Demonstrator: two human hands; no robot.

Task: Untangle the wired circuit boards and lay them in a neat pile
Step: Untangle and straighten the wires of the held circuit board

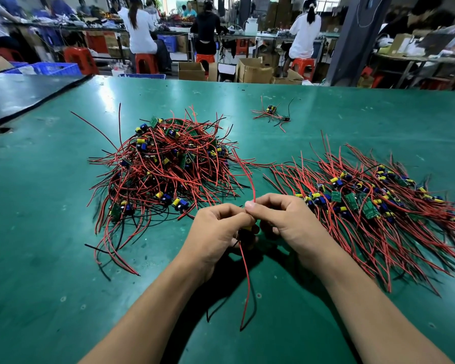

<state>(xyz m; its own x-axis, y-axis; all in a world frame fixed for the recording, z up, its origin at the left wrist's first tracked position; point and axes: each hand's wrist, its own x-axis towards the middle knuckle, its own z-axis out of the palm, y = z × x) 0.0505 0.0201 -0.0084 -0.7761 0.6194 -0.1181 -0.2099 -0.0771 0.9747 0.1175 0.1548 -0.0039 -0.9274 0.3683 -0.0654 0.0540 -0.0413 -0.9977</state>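
A tangled heap of wired circuit boards (166,164), with red and black wires, lies on the green table (50,285) at centre left. A flatter, combed pile of boards (365,203) spreads at the right. Between them, near the front, my left hand (216,232) and my right hand (281,219) meet and together hold one small board (248,229), mostly hidden by the fingers. My right thumb and finger pinch its red wire (252,185), which arcs up toward the heap. Another red wire (247,285) hangs down from the hands toward me.
A small separate clump of boards (272,114) lies at the back centre of the table. A dark mat (16,98) covers the far left corner. Beyond the table, people sit on red stools at benches, with cardboard boxes and blue crates on the floor.
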